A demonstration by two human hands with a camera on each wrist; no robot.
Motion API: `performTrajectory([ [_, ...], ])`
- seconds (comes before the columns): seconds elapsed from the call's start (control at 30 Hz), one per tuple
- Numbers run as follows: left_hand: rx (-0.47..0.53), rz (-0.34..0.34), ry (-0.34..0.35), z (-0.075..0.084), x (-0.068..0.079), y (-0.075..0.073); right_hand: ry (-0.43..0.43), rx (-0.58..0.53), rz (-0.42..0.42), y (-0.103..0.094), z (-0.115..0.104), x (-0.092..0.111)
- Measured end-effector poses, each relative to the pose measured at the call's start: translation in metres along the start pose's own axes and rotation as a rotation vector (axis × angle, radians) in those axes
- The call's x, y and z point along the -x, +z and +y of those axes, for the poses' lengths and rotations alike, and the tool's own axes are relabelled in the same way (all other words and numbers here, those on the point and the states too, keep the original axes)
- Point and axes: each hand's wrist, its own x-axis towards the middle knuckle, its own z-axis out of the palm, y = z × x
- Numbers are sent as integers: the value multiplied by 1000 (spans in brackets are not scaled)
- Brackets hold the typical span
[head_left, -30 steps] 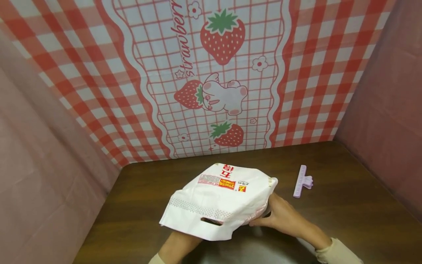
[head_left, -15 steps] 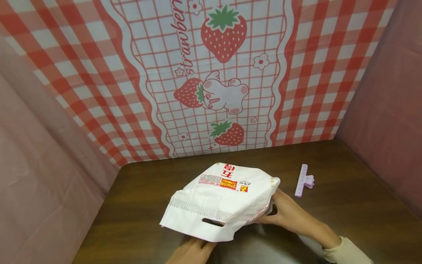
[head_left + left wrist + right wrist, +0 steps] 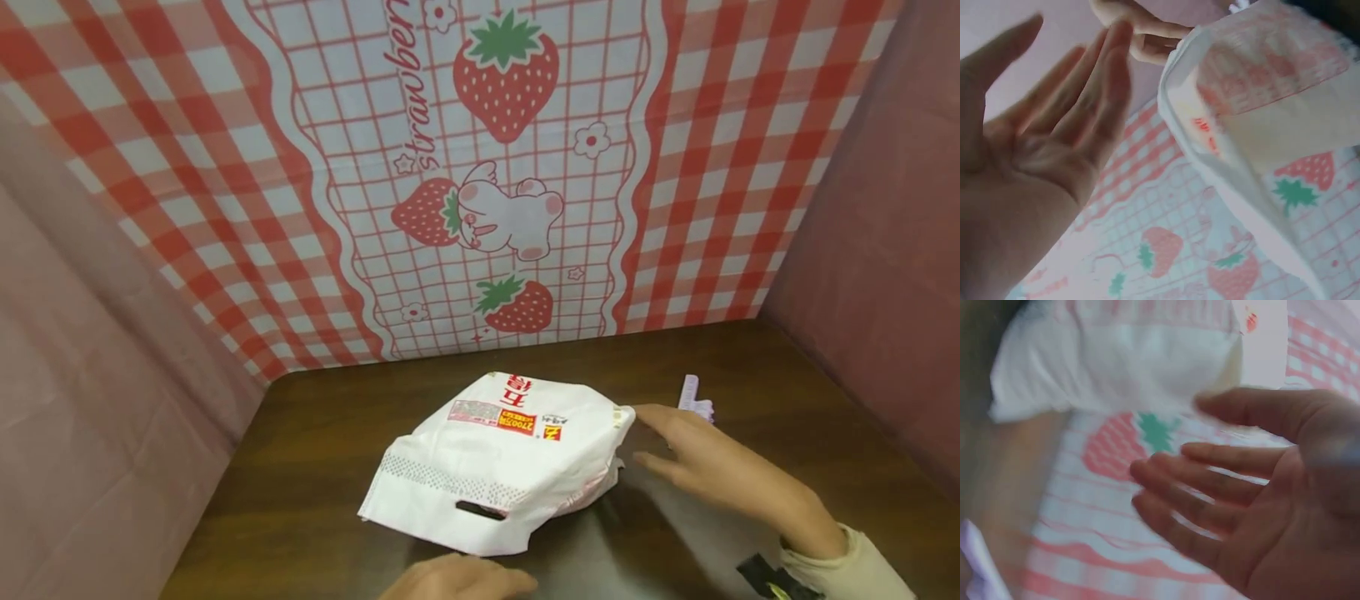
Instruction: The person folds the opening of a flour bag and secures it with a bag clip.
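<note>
A white bag with red and yellow print and a cut-out handle slot lies on the table in the head view. The left wrist view looks toward its gaping mouth; a pale item with red marks shows inside, its kind unclear. Just in front of the bag's handle end is my left hand, palm bare and fingers extended in the left wrist view. My right hand hovers at the bag's right side, fingers extended and holding nothing. In the head view, its fingertips are close to the bag's corner; contact cannot be told.
A lilac sealing clip lies on the brown table beyond my right hand, which partly covers it. A strawberry-print cloth hangs behind. Pink cloth stands at both sides. A dark object shows near the right sleeve.
Both hands have come away from the bag: the left drew back toward the front edge, the right moved outward to the right. The bag stays in nearly the same place.
</note>
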Motion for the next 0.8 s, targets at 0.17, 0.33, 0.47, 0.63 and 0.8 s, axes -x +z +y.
performTrajectory([
  [0.17, -292, 210, 135, -3, -24, -9, 2, 231, 161, -23, -19, -5],
  [0.33, -350, 93, -26, -12, -31, -5, -197, 143, 331, -23, -49, -12],
  [0.47, -411, 30, -64, -21, -30, 2, -335, 68, 279, -8, -69, -13],
  [0.63, -432, -24, -80, -23, -31, 7, -314, 117, 149, 5, -73, -9],
  [0.8, -461, -50, -96, -24, -30, 10, -312, 157, 92, 11, -73, -7],
])
